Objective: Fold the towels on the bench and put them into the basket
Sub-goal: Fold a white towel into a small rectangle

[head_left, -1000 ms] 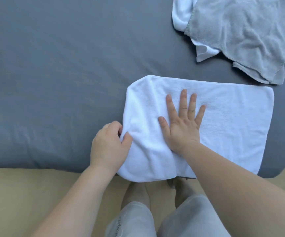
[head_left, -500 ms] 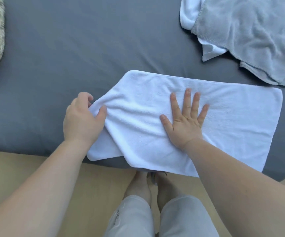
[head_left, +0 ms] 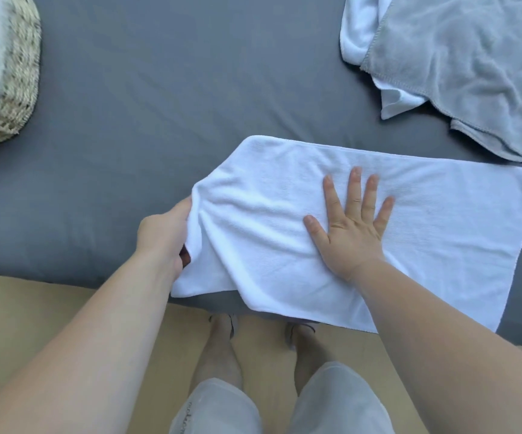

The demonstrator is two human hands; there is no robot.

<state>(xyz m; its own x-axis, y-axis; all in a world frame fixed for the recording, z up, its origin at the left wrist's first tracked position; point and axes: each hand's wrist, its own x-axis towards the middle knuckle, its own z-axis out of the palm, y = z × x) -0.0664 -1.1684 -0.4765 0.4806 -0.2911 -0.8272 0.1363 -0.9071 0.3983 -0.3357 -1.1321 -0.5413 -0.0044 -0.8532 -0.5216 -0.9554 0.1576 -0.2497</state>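
Cloth at the left end of the white towel (head_left: 425,220) now rides up in a loose ridge over the left hand (head_left: 162,236), whose fingers are hidden beneath the fabric and curl round that end. Half a second ago the same end lay flatter and reached further left, with the thumb showing on top. The right hand (head_left: 350,233) has not shifted: palm down, fingers straight and spread, it presses the towel's middle. The towel lies along the near edge of the grey bench (head_left: 159,120), one fold drooping just past that edge. More of the woven basket (head_left: 12,89) shows at far left than before. At far right a crumpled grey towel (head_left: 472,67) overlaps a second white towel (head_left: 356,29).
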